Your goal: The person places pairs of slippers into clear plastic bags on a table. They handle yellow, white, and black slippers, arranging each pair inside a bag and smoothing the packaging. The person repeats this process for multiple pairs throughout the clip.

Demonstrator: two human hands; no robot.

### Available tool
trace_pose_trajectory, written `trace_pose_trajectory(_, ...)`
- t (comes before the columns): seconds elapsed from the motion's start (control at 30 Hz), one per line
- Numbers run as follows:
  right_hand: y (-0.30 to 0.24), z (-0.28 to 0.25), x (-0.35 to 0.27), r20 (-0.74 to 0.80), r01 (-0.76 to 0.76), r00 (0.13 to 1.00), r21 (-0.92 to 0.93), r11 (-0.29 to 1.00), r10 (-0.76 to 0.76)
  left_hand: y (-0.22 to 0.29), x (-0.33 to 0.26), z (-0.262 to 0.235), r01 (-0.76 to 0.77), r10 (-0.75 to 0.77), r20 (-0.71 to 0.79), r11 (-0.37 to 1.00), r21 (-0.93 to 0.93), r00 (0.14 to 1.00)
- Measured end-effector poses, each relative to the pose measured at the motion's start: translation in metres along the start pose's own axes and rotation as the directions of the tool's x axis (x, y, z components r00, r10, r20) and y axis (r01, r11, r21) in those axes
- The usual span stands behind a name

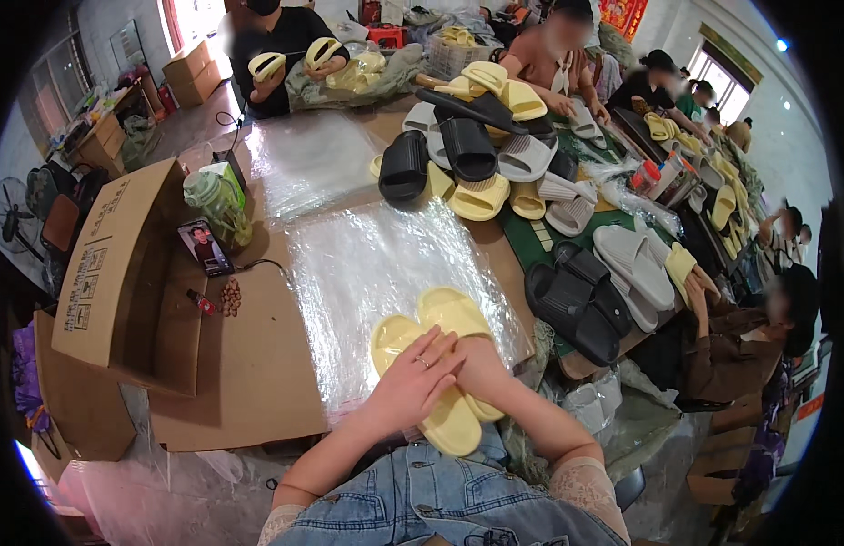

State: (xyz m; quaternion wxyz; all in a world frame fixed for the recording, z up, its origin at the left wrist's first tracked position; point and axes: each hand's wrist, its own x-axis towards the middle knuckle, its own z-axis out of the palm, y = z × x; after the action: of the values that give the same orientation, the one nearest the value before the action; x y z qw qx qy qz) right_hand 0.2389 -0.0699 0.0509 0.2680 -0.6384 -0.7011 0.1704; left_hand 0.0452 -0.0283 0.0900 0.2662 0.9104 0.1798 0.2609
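Both forearms come in from the near edge of the table and cross over each other at the wrist. Left hand [413, 378], ring on one finger, lies palm down with fingers spread flat and slightly splayed across the pair of pale yellow slide sandals [437, 359], pressing rather than gripping. Right hand [481, 371] is mostly hidden under the left wrist and against the right-hand sandal; it touches the pair, but whether its fingers curl round the sole cannot be told. The sandals lie side by side, touching, toes pointing away from the person, heels overhanging the near table edge toward the denim lap [440, 500]. They rest on the near end of a sheet of clear plastic bags [367, 264] spread down the middle of the table. Left of the plastic, brown cardboard [249, 364] covers the table, with an open carton [113, 264] lying on its side at the left edge, a phone [205, 246] propped beside it and a green drink jug [217, 205] behind. Toward the far right corner sits a heap of black, grey and yellow slides [481, 155]; a black pair [572, 300] lies near the right edge. Other people sit round the far and right sides, handling yellow sandals.
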Motion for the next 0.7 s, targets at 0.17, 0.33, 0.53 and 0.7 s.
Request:
trace_pose_trajectory(0.17, -0.001, 0.018, 0.053, 0.201, -0.244, 0.949, -0.013, 0.97, 0.241, 0.008, -0.007, -0.018, -0.059, 0.059, 0.022, 0.998, -0.018, 0.998)
trace_pose_trajectory(0.33, -0.01, 0.028, 0.101, -0.055, -0.223, 0.974, -0.034, 0.974, 0.221, 0.01, -0.016, -0.034, -0.022, 0.022, 0.043, 1.0, -0.012, 0.999)
trace_pose_trajectory(0.53, -0.009, 0.034, 0.147, 0.01, -0.365, 0.929, -0.145, 0.92, 0.37, -0.017, -0.029, -0.043, 0.014, -0.02, 0.064, 0.996, 0.09, 0.998)
trace_pose_trajectory(0.7, 0.001, 0.037, 0.091, -0.29, 0.045, 0.956, -0.039, 0.998, -0.055, -0.028, -0.053, -0.048, 0.118, -0.121, 0.07, 0.991, 0.056, 0.99)
